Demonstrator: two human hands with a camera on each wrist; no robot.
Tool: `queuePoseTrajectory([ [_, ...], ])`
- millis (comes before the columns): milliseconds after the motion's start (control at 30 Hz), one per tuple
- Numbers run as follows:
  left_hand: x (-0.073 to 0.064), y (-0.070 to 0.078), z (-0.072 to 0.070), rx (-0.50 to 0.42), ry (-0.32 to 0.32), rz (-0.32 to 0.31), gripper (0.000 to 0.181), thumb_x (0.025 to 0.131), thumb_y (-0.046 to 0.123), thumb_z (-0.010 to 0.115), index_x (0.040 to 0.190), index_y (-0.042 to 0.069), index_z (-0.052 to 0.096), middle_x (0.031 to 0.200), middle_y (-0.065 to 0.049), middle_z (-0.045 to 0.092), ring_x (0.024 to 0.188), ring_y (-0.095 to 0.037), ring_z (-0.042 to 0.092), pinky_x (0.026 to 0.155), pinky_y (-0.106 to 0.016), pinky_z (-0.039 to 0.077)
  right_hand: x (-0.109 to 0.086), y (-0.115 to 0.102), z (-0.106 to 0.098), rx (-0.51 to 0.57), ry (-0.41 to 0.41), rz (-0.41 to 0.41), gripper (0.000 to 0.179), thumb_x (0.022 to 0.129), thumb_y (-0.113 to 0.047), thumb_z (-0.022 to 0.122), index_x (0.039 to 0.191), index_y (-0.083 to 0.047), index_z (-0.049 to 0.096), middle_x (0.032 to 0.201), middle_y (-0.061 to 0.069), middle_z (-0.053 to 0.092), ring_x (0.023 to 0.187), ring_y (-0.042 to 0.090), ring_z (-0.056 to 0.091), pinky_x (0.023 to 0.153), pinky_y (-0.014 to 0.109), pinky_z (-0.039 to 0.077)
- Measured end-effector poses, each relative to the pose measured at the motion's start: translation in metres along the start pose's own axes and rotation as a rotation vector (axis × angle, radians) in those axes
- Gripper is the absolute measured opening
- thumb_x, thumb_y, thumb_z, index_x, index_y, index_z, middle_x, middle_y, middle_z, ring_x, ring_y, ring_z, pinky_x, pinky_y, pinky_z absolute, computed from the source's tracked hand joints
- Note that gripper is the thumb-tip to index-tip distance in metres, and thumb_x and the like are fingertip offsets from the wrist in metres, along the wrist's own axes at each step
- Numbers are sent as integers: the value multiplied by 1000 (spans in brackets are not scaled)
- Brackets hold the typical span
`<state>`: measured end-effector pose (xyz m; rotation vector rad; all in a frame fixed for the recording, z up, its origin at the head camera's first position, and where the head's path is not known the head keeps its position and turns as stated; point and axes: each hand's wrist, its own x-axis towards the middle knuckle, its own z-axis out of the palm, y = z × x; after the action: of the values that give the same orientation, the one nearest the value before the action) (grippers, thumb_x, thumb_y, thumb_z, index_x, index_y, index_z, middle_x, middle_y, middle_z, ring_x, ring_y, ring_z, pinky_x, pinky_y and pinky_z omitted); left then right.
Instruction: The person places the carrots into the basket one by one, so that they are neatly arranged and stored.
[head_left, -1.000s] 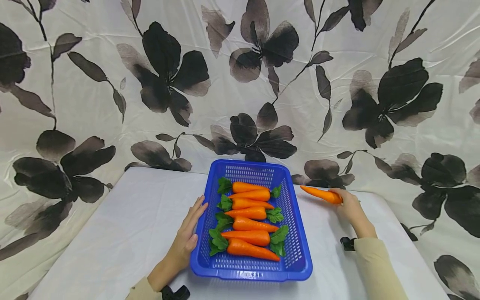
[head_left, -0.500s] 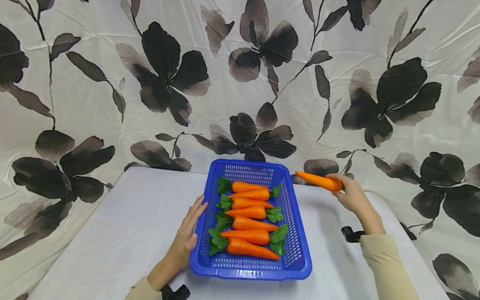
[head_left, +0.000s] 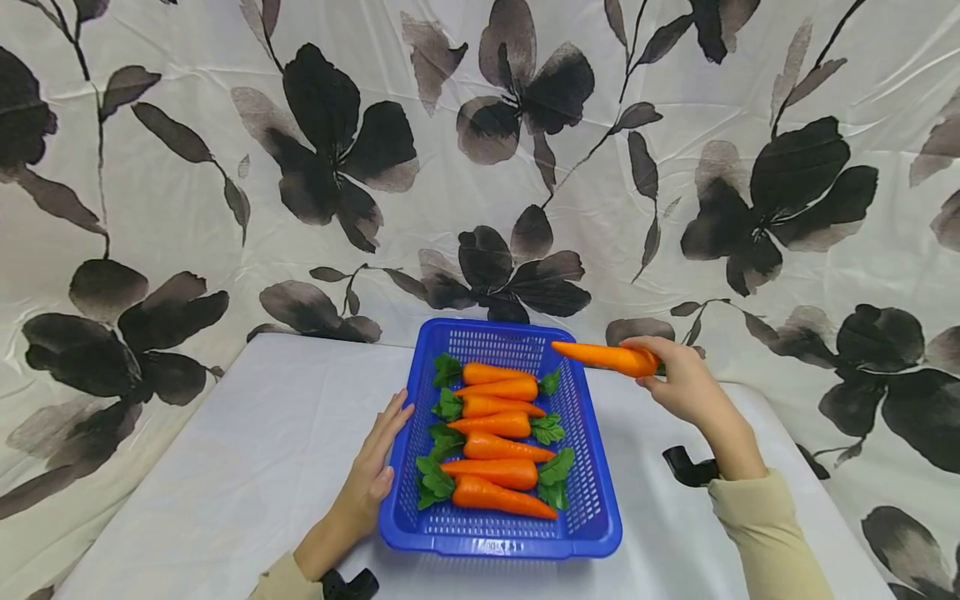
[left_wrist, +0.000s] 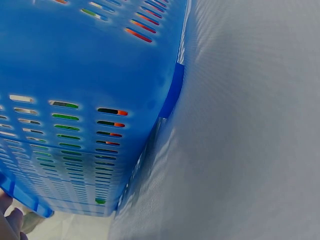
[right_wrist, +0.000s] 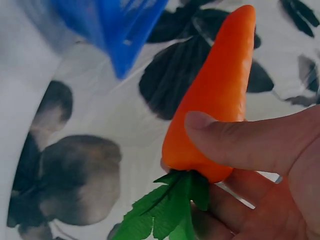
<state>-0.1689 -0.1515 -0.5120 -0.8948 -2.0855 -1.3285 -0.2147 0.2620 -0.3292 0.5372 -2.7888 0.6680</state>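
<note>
My right hand (head_left: 686,382) pinches a carrot (head_left: 603,357) near its leafy end, holding it in the air with its tip over the far right rim of the blue basket (head_left: 609,500). In the right wrist view the thumb (right_wrist: 235,140) presses across the carrot (right_wrist: 215,100), and green leaves (right_wrist: 167,210) hang below. My left hand (head_left: 367,475) rests against the basket's left rim with its fingers straight. Several carrots (head_left: 498,425) lie in a column inside the basket, their leaves pointing to alternate sides. The left wrist view shows the basket's slotted side (left_wrist: 100,75) close up.
The basket stands on a white-covered table (head_left: 262,433). Behind it hangs a pale cloth (head_left: 442,192) with dark flower prints. A black wrist camera (head_left: 686,467) sits on the right wrist, another black camera (head_left: 351,585) on the left.
The right hand has lifted the carrot off the table and carried it left, to the basket's far right rim. My left hand has stayed at the left rim.
</note>
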Motion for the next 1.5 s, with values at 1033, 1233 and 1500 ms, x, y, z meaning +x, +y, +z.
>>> queuePoseTrajectory([
  [1033,1,3,-1,-6,-4,-5,66,103,42,24,152,-1,33,160,-23,23,149,-41,14,121,-36,1,2,-92,39,-62,-389,-238,47,77,11,72,121,-6,69,115,8,69,99,24,63,91,46,53],
  [1233,1,2,-1,-6,-1,-2,65,103,42,25,152,-1,33,160,-23,23,149,-40,14,121,-35,1,5,-105,54,-54,-538,-232,46,77,10,73,120,-8,71,113,6,70,89,18,62,83,39,56],
  [1500,0,2,-1,-10,-2,-3,66,103,43,25,152,-1,33,160,-23,23,149,-39,14,121,-39,1,0,-122,71,-130,-667,-179,41,79,-3,80,118,-13,73,112,1,71,97,20,62,92,40,52],
])
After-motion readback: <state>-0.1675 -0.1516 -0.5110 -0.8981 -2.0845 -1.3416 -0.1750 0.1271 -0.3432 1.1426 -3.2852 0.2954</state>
